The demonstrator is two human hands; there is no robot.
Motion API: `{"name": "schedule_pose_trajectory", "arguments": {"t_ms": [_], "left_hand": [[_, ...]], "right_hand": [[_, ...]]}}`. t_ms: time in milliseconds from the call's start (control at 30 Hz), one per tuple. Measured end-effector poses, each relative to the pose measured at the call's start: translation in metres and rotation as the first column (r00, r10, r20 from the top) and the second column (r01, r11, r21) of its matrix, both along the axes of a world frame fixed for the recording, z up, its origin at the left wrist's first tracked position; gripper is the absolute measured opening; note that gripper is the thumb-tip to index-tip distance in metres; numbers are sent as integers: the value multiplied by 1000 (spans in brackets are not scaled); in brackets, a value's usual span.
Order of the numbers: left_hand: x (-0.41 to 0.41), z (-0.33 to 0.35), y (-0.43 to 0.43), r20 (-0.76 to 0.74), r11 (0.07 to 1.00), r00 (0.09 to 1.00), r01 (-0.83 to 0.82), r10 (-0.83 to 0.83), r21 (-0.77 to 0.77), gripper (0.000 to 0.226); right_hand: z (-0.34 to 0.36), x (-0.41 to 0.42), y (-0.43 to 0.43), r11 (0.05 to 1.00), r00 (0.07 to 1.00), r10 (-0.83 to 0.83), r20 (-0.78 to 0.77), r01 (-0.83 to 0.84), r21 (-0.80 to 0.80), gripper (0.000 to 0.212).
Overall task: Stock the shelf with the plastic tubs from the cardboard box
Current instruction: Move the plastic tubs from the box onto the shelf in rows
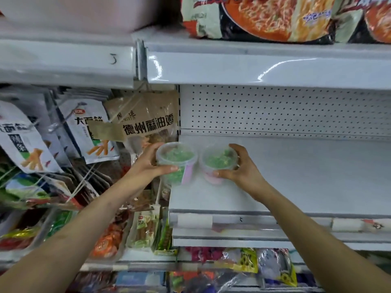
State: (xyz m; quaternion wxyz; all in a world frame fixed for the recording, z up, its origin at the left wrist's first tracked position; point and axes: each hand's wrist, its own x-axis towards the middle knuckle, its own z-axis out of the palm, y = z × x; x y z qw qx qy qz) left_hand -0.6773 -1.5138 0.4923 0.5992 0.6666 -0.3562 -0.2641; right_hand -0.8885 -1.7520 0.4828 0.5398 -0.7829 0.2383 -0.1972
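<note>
The left hand (148, 163) has a closed grip round the left tub (176, 157), and the right hand (241, 168) grips the right tub (219, 160), both at the left end of the shelf (296, 176). The clear tubs look light, stiff and slick, best held around the sidewall under the rim.

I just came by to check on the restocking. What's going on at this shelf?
A person is putting two clear plastic tubs with green contents onto the white shelf. The left hand grips the left tub at the shelf's left end, and the right hand grips the right tub close beside it. It's unclear whether either tub is set down yet. Noodle packs sit on the shelf above, and snack packets hang to the left.
</note>
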Motion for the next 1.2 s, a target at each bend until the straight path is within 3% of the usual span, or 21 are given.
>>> {"name": "schedule_pose_trajectory", "arguments": {"t_ms": [100, 300, 433, 600, 900, 1067, 1200], "left_hand": [[4, -3, -5, -16, 1000, 999, 29, -29, 9, 90], [5, -9, -5, -38, 999, 998, 42, -42, 4, 83], [6, -10, -7, -54, 1000, 998, 15, -16, -26, 84], [3, -12, 2, -70, 999, 997, -33, 30, -37, 85], [3, -3, 19, -78, 991, 991, -112, 107, -71, 82], [0, 1, 23, -80, 989, 991, -116, 109, -91, 82], [2, 4, 23, -77, 988, 990, -121, 114, -94, 83]], "right_hand": [[-7, -5, -8, 1000, 999, 21, -37, -21, 3, 106], [-13, -17, -20, 997, 995, 72, -68, -74, -21, 122], [-7, -12, -27, 985, 989, 100, -105, -113, -132, 111], [-5, 5, -31, 976, 985, 132, -114, -149, -161, 105], [2, 51, -46, 982, 979, 160, -129, -171, -83, 99], [5, 85, -49, 984, 982, 161, -99, -167, -59, 73], [5, 105, -54, 992, 990, 121, -68, -124, -37, 81]]}}
